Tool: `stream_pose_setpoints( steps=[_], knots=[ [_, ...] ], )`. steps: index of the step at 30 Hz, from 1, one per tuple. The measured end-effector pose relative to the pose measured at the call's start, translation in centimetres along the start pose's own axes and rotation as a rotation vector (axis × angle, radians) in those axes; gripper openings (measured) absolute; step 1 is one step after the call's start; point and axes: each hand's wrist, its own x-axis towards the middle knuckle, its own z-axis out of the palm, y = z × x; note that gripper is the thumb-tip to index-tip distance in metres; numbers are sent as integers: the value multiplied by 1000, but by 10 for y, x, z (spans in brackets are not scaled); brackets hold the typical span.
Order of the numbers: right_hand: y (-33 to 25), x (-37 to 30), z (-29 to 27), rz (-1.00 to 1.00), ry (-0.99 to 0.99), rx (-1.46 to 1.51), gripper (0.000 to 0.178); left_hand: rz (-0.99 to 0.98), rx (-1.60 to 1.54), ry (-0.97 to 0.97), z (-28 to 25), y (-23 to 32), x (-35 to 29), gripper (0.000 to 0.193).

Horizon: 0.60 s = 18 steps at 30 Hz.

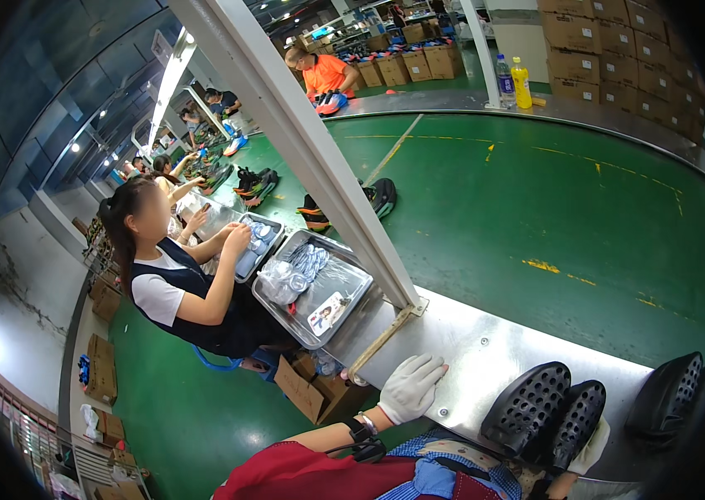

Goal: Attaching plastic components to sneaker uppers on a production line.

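My left hand [412, 390], in a white glove, lies with its fingers stretched out on the edge of the shiny metal bench [485, 337]. It holds nothing. At the lower right, a pair of black clogs with many round holes [527, 403] sits on the bench edge. My right hand [594, 448], also gloved in white, is against the heel side of the nearer right-hand clog [577, 421] and seems to grip it; most of its fingers are hidden behind the clog. Farther right stands another black perforated clog [665, 398], with part of one more beside it.
A slanted white post [311, 158] rises from the bench. Left of it are a grey tray with bagged parts [352, 292] and a seated co-worker [177, 267]. A green belt [469, 225] carries dark shoes [379, 197]. Open carton [319, 392] below; bottles [521, 83] on the far ledge.
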Motion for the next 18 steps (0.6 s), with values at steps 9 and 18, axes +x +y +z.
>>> stream_pose_setpoints(
  steps=[9,18],
  knots=[
    [89,-3,-17,-26,-83,7,35,-9,-8,11,-4,5,3,41],
    [2,-1,0,47,3,58,30,3,-5,14,-2,5,4,42]
  ],
)
